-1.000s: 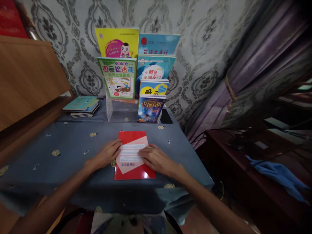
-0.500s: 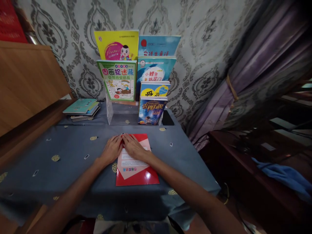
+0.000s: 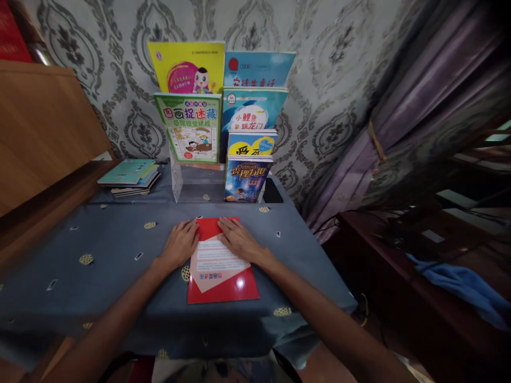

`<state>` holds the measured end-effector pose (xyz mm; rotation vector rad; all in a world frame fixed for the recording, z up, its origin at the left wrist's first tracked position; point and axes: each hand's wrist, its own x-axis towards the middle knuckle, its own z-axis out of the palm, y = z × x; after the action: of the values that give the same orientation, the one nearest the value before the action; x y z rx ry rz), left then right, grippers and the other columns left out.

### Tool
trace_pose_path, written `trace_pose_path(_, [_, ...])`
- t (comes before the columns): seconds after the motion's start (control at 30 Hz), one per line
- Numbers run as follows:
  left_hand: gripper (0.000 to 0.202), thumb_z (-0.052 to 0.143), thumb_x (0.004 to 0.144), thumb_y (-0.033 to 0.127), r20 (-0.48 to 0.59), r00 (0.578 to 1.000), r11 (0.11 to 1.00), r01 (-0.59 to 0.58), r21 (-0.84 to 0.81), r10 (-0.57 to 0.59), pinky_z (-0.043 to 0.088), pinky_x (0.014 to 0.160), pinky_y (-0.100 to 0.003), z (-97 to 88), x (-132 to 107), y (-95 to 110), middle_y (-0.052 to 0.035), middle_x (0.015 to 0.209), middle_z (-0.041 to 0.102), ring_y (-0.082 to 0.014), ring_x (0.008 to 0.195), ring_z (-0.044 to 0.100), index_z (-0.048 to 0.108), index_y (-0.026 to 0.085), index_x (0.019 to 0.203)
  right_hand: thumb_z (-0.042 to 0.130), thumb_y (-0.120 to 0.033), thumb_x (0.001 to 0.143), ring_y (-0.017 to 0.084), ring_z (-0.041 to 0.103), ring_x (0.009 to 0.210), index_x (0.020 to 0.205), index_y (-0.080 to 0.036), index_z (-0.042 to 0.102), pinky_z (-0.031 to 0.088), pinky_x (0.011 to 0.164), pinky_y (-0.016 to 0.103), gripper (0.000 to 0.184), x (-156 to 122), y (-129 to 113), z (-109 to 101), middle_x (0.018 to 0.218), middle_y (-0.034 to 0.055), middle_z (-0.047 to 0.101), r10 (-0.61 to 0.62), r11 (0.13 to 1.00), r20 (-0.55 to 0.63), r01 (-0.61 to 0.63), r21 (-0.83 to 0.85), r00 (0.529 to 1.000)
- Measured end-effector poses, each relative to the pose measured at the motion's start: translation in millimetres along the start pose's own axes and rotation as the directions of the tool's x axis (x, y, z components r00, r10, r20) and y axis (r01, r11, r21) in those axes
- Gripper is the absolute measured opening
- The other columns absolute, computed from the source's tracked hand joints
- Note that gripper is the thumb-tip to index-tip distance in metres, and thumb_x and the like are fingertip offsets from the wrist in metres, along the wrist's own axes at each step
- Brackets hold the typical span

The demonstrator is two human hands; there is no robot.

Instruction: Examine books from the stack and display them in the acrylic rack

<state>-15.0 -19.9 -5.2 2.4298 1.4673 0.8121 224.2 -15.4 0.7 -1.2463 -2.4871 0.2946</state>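
Note:
A red book (image 3: 231,286) with a pale panel of print lies flat on the cloth, its lettering upside down from where I look. Along its upper left edge rests my left hand (image 3: 181,243), fingers stretched out and touching the edge. My right hand (image 3: 238,240) lies flat across the upper right part of the cover, fingers extended, hiding some of the print. Neither hand grips anything.
Behind the book stands a clear acrylic rack (image 3: 195,192) with several upright books. A stack of thin books (image 3: 130,174) lies at the back left, and a dark flat phone-like object (image 3: 273,191) beside the rack. A blue-grey cloth (image 3: 120,229) covers the table.
My right hand has slid right across the cover, away from my left hand, uncovering more of the red top. The left hand stays at the left edge. The whole view shifted slightly.

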Motion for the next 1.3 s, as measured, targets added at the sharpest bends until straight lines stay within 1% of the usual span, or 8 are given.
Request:
trace_pose_path(0.23, [0.029,0.047,0.093,0.026,-0.008,1.000,1.000,0.003,-0.022,-0.003,0.032,0.113,-0.052,3.0,0.2,-2.3,-0.0141,0.136,0.062,-0.0323,0.130,0.049,0.064,0.020,0.116,0.038,-0.027,0.101,0.024,0.041,0.144,0.145,-0.016,0.051,0.025,0.122,0.051,0.047,-19.3,25.0,-10.1,0.151,0.0139,0.049,0.126,0.992,-0.040,-0.125,0.034,0.991])
trace_pose_path(0.43, [0.035,0.048,0.093,0.027,0.016,1.000,0.998,-0.023,-0.056,0.024,0.022,0.120,-0.052,1.9,2.3,-4.2,-0.0158,0.138,0.061,-0.0332,0.141,0.041,0.065,0.018,0.123,0.043,-0.019,0.096,0.023,0.055,0.133,0.135,-0.025,0.061,0.035,0.117,0.052,0.044,-12.5,44.3,-11.0,0.140,0.0059,0.062,0.221,0.930,-0.103,-0.178,0.321,0.970])
trace_pose_path(0.57, [0.047,0.052,0.094,0.039,0.131,0.990,0.988,-0.030,-0.152,0.050,0.012,0.123,-0.049,5.5,8.0,-4.7,-0.0152,0.150,0.050,-0.0308,0.147,0.035,0.058,0.017,0.135,0.045,-0.024,0.096,0.024,0.059,0.129,0.132,-0.024,0.065,0.042,0.113,0.047,0.041,-9.3,53.5,-11.9,0.136,0.0050,0.065,0.259,0.842,-0.093,-0.178,0.509,0.961])
trace_pose_path(0.7, [0.059,0.057,0.091,0.050,0.227,0.965,0.961,-0.071,-0.266,0.133,0.007,0.124,-0.045,13.7,20.0,2.8,-0.0157,0.156,0.042,-0.0306,0.150,0.029,0.055,0.017,0.140,0.047,-0.029,0.097,0.024,0.057,0.130,0.130,-0.023,0.066,0.039,0.115,0.047,0.039,-9.0,54.9,-12.6,0.137,0.0045,0.064,0.289,0.781,-0.081,-0.186,0.596,0.954])
trace_pose_path(0.8, [0.063,0.052,0.094,0.054,0.309,0.919,0.944,-0.155,-0.290,0.245,0.007,0.124,-0.044,18.8,32.3,16.5,-0.0134,0.160,0.036,-0.0290,0.152,0.024,0.048,0.020,0.147,0.047,-0.034,0.098,0.024,0.056,0.132,0.131,-0.023,0.066,0.036,0.117,0.048,0.040,-9.4,54.7,-14.0,0.139,0.0044,0.063,0.286,0.768,-0.082,-0.177,0.616,0.955])
trace_pose_path(0.97, [0.064,0.027,0.104,0.054,0.535,0.764,0.920,-0.384,-0.073,0.361,0.001,0.123,-0.052,20.6,50.7,43.9,-0.0105,0.166,0.019,-0.0236,0.155,0.011,0.021,0.022,0.159,0.043,-0.048,0.098,0.026,0.056,0.132,0.134,-0.018,0.063,0.036,0.117,0.048,0.051,-9.5,57.0,-17.1,0.139,0.0076,0.062,0.233,0.762,-0.067,-0.139,0.633,0.970])
trace_pose_path(1.1, [0.059,0.022,0.105,0.051,0.542,0.743,0.896,-0.442,-0.044,0.393,0.002,0.123,-0.053,19.5,54.6,53.9,-0.0091,0.166,0.021,-0.0226,0.154,0.016,0.020,0.026,0.159,0.041,-0.054,0.098,0.026,0.058,0.130,0.133,-0.020,0.064,0.039,0.115,0.047,0.054,-10.0,58.0,-17.4,0.137,0.0069,0.064,0.206,0.785,-0.064,-0.126,0.607,0.976])
trace_pose_path(1.3, [0.055,0.024,0.106,0.047,0.537,0.709,0.875,-0.467,-0.126,0.456,0.001,0.123,-0.054,20.3,47.6,57.5,-0.0067,0.164,0.027,-0.0207,0.154,0.017,0.027,0.027,0.157,0.039,-0.055,0.099,0.026,0.057,0.131,0.133,-0.020,0.064,0.040,0.114,0.046,0.055,-11.6,56.3,-16.4,0.139,0.0075,0.063,0.183,0.837,-0.069,-0.119,0.535,0.981])
